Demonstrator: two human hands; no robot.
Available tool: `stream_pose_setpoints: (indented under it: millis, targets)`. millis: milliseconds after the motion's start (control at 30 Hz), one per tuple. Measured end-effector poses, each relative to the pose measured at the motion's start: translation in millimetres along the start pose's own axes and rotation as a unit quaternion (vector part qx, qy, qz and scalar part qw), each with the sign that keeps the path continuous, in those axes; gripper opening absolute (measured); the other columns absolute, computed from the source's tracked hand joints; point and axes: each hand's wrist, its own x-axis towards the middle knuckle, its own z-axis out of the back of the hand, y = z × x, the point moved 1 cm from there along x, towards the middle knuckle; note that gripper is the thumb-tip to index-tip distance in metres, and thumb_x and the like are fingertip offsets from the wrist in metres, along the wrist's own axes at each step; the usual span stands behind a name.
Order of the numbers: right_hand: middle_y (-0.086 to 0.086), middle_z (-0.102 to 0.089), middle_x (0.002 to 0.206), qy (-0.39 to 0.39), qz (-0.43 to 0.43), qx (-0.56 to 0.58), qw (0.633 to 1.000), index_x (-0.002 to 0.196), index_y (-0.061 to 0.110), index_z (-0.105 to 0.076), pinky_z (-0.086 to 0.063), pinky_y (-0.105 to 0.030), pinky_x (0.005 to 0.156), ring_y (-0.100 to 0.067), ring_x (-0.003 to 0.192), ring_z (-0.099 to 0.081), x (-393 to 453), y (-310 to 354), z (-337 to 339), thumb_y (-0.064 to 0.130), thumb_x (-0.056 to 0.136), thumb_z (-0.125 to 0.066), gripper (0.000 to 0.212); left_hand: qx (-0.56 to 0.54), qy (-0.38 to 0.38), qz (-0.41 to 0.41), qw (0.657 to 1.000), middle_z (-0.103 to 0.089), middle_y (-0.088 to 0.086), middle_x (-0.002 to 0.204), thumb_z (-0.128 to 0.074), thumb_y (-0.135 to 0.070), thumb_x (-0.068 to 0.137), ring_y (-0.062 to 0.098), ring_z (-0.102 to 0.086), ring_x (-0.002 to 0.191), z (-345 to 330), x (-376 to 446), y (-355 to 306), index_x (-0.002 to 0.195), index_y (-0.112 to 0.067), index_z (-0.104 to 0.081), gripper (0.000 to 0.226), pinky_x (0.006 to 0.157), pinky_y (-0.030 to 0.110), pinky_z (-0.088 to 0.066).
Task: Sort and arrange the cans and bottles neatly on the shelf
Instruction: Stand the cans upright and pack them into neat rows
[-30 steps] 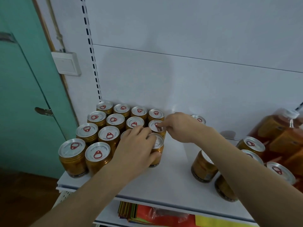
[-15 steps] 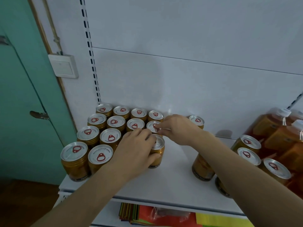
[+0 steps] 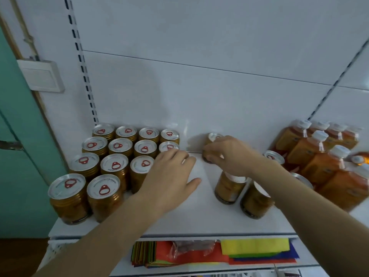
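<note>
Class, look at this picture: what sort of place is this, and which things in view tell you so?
Probably a small shop. A white metal display shelf on slotted uprights holds many identical amber cans with silver pull-tab lids in rows, beside orange juice bottles with white caps.

Upright amber cans (image 3: 115,165) grouped in rows left, capped orange bottles (image 3: 319,154) clustered right on the shelf (image 3: 199,218)

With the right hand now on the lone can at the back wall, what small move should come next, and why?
Probably slide that can left to join the grid of cans. The right hand is closed around it, it stands apart at the back wall, and a bare gap of shelf separates it from the block's right edge, where the left hand rests.
</note>
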Motion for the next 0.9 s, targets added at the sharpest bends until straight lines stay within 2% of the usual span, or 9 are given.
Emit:
stream_pose_setpoints:
  millis: [200,300,367,433,500,600,733,900]
  targets:
    - [0.005,-0.068,0.137,-0.039,-0.108,-0.030,0.993,0.141,0.031,-0.066,-0.048,-0.045,0.108,-0.023,0.128,-0.056,-88,-34,19,0.053,0.104,-0.055,0.044,-0.078,0.023,-0.063,0.995,-0.053,0.000,0.147,-0.054,-0.057,0.102,0.023,-0.046,0.136,-23,32,-49,0.153,-0.022,-0.047,0.062,0.111,0.041,-0.041]
    - [0.007,-0.070,0.120,-0.039,-0.144,-0.066,0.987,0.126,0.031,-0.072,-0.052,-0.043,0.097,-0.022,0.114,-0.057,-130,-39,13,0.058,0.099,-0.052,0.043,-0.094,0.055,-0.061,0.992,-0.047,0.001,0.153,-0.056,-0.057,0.101,0.026,-0.046,0.136,-40,48,-69,0.158,-0.022,-0.039,0.068,0.111,0.043,-0.041]
    - [0.010,-0.066,0.110,-0.025,-0.176,-0.087,0.980,0.117,0.034,-0.069,-0.052,-0.043,0.092,-0.021,0.107,-0.056,-150,-41,6,0.063,0.099,-0.047,0.040,-0.090,0.081,-0.056,0.991,-0.047,0.002,0.152,-0.057,-0.054,0.102,0.028,-0.049,0.133,-51,53,-78,0.156,-0.021,-0.040,0.066,0.108,0.043,-0.044]
    - [0.009,-0.064,0.114,0.000,-0.193,-0.085,0.978,0.128,0.037,-0.063,-0.051,-0.044,0.098,-0.021,0.114,-0.054,-161,-41,-4,0.065,0.097,-0.047,0.045,-0.092,0.084,-0.045,0.991,-0.050,0.000,0.147,-0.060,-0.048,0.103,0.026,-0.052,0.128,-57,50,-82,0.151,-0.022,-0.048,0.056,0.103,0.041,-0.047]
    - [0.006,-0.066,0.120,0.004,-0.200,-0.066,0.978,0.142,0.034,-0.056,-0.049,-0.044,0.102,-0.023,0.122,-0.052,-165,-41,-15,0.058,0.096,-0.052,0.052,-0.099,0.077,-0.028,0.992,-0.053,-0.005,0.140,-0.062,-0.046,0.102,0.022,-0.055,0.122,-55,43,-82,0.146,-0.024,-0.053,0.050,0.099,0.039,-0.049]
    - [0.005,-0.069,0.118,-0.036,-0.176,-0.039,0.983,0.136,0.029,-0.059,-0.051,-0.041,0.093,-0.022,0.117,-0.055,-164,-38,-25,0.052,0.097,-0.056,0.045,-0.087,0.077,-0.010,0.993,-0.056,-0.008,0.132,-0.064,-0.049,0.099,0.018,-0.056,0.116,-44,30,-80,0.140,-0.026,-0.058,0.047,0.095,0.039,-0.052]
    - [0.003,-0.071,0.118,-0.080,-0.090,-0.010,0.993,0.135,0.026,-0.065,-0.052,-0.037,0.089,-0.024,0.112,-0.060,-159,-19,-38,0.051,0.096,-0.062,0.047,-0.069,0.073,0.023,0.995,-0.056,-0.010,0.130,-0.065,-0.050,0.098,0.016,-0.056,0.115,-24,-1,-73,0.141,-0.028,-0.056,0.049,0.092,0.038,-0.053]
    - [0.000,-0.071,0.115,-0.125,-0.011,0.032,0.992,0.135,0.022,-0.067,-0.056,-0.043,0.088,-0.027,0.106,-0.062,-137,16,-57,0.047,0.095,-0.066,0.047,-0.014,0.056,0.060,0.997,-0.055,-0.010,0.137,-0.063,-0.052,0.098,0.015,-0.049,0.127,7,-45,-46,0.144,-0.026,-0.057,0.053,0.104,0.036,-0.046]
